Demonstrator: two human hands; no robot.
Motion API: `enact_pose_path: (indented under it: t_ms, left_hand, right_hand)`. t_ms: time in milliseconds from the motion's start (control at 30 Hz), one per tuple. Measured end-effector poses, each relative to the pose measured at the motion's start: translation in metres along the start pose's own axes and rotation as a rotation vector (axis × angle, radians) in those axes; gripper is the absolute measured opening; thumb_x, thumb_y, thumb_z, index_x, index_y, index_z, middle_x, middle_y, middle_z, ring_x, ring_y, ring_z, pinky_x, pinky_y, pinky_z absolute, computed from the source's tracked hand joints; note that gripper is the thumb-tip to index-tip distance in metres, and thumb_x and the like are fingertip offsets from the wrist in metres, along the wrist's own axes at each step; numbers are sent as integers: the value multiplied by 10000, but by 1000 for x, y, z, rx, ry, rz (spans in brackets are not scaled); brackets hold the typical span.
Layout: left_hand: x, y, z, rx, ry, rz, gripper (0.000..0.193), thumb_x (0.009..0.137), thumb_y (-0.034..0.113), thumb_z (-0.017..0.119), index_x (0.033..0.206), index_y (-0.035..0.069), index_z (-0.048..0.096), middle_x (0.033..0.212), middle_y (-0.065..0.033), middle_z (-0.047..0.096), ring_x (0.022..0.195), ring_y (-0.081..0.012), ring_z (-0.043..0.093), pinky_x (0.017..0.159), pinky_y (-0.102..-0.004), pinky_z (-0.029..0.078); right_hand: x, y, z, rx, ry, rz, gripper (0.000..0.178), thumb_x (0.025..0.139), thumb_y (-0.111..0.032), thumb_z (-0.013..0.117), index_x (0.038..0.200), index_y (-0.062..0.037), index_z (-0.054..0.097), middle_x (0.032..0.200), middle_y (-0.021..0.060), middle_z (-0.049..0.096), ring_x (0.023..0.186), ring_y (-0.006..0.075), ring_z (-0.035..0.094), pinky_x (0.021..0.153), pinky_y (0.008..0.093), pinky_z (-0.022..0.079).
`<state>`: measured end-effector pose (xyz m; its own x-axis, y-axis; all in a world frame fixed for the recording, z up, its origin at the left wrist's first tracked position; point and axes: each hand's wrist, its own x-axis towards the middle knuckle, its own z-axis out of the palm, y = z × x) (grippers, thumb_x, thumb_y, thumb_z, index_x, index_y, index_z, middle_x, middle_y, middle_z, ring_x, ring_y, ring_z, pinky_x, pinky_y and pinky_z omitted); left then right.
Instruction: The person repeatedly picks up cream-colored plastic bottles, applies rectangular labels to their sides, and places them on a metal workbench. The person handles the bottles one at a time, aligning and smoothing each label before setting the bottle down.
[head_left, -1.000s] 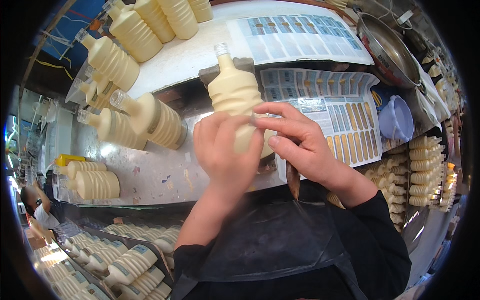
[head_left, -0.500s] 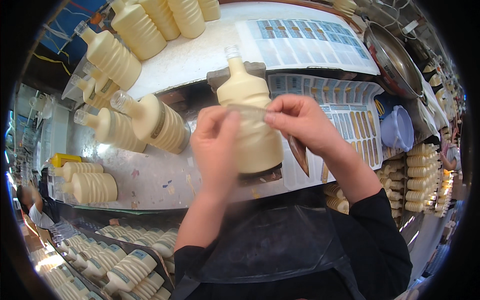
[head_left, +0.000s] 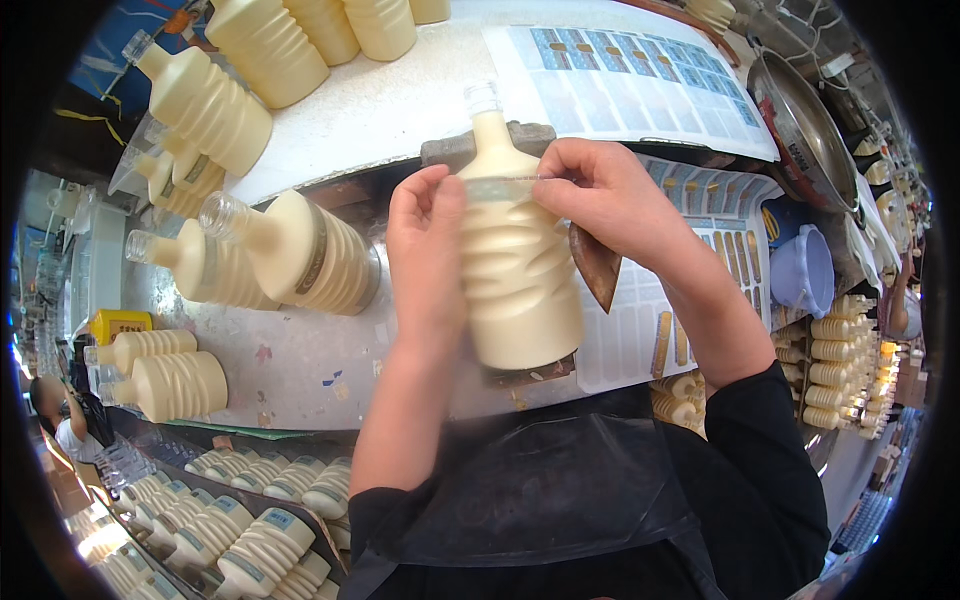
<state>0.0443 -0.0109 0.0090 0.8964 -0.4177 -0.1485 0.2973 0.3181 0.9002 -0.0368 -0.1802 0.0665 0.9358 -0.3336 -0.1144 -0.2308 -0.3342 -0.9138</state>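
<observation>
In front of me a cream-coloured ribbed bottle (head_left: 520,290) with a clear threaded neck lies with its neck pointing away. A translucent greyish label strip (head_left: 497,190) runs across its shoulder. My left hand (head_left: 425,235) is at the bottle's left side, thumb close to the strip's left end, fingers loosely curled and apart from the thumb. My right hand (head_left: 610,195) pinches the strip's right end between thumb and forefinger. A brown, pointed scraper-like piece (head_left: 597,268) sticks out below that hand, held by its other fingers; its upper part is hidden.
A dark block (head_left: 450,152) props the bottle's neck end. Sheets of labels (head_left: 640,90) lie behind and to the right. Labelled bottles (head_left: 312,255) are at the left. A metal pan (head_left: 805,130) and a lilac bucket (head_left: 803,270) stand at the right. Bottles fill racks (head_left: 265,550) below.
The strip has come down onto the bottle's shoulder. My left thumb and fingers have parted, while my right hand keeps its pinch and the brown piece. The view has shifted slightly.
</observation>
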Motion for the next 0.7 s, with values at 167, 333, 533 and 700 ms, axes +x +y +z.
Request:
enact_pose_path:
  t_ms: [167,333,533,700]
  left_hand:
    - [0,-4,0,-24,-52,-6,320,989,161,688,1246,15,566,1116,-70,616,1002,-115,602,872,-268,527]
    - [2,-7,-4,-183,-49,-99,275,1011,134,663,1245,19,574,1149,-71,627,1009,-117,625,882,-275,556]
    - [3,-9,-2,-85,-28,-43,281,1010,145,669,1244,20,577,1122,-64,639,982,-123,635,865,-281,561]
    - [2,-8,0,-85,-15,-42,279,1010,151,671,1237,18,578,1125,-62,637,985,-122,629,868,-280,558]
  right_hand:
    - [1,2,0,22,-8,8,220,853,-198,638,879,19,663,777,29,635,750,88,566,678,275,476]
    - [1,0,2,1,23,9,259,815,-208,622,880,39,668,768,70,651,761,123,591,707,310,502]
    - [1,3,2,27,29,1,260,809,-207,625,880,38,671,764,69,653,765,118,592,711,303,502]
    - [2,7,1,38,33,10,262,810,-208,629,874,41,675,765,70,656,768,120,598,703,299,502]
